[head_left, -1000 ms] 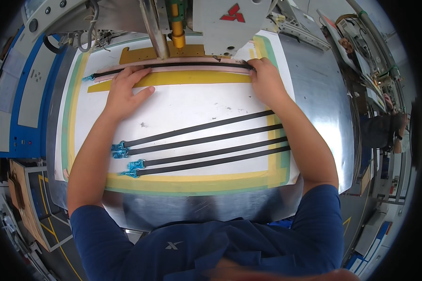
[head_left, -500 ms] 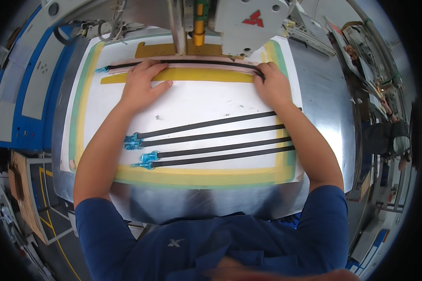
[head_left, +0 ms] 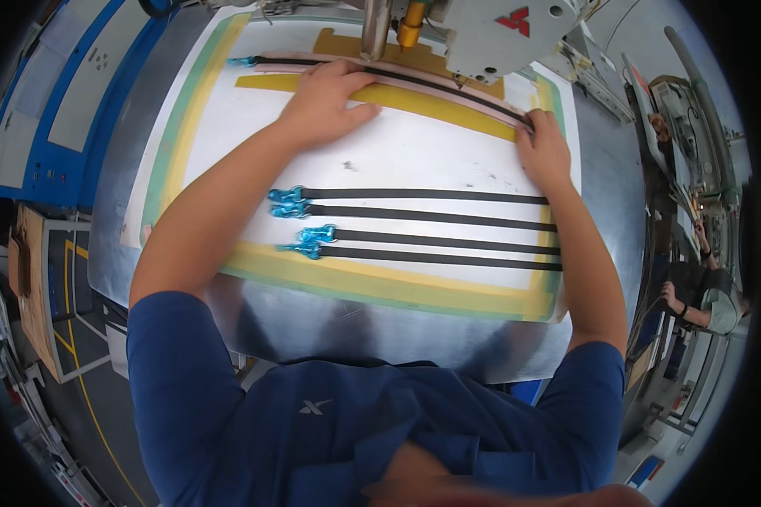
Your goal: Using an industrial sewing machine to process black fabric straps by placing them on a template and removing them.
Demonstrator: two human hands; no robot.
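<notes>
A long black strap [head_left: 448, 85] lies along a pale pink strip at the far side of the white work sheet [head_left: 423, 152], with a blue-wrapped piece [head_left: 242, 61] at its left end. My left hand [head_left: 328, 103] rests on the strap left of its middle, fingers stretched out and thumb apart. At the strap's right end, my right hand [head_left: 546, 154] pinches it between thumb and fingers. Just nearer than the strap runs a yellow-olive strip [head_left: 435, 110], partly under my left hand. Several more black straps [head_left: 431, 218] with blue-wrapped metal ends [head_left: 292, 203] lie side by side, their right ends behind my right forearm.
A white machine head [head_left: 490, 38] with a gold cylinder [head_left: 411, 25] and a metal post stands over the strap, close to both hands. Green and yellow tape [head_left: 380, 291] borders the sheet on a metal table [head_left: 355, 334]. Another person [head_left: 706, 300] is at far right.
The view has turned and shifted, so the table appears tilted and higher. My right fingers now sit at the strap's end, where a short loose tail showed before. My left hand stays on the strap.
</notes>
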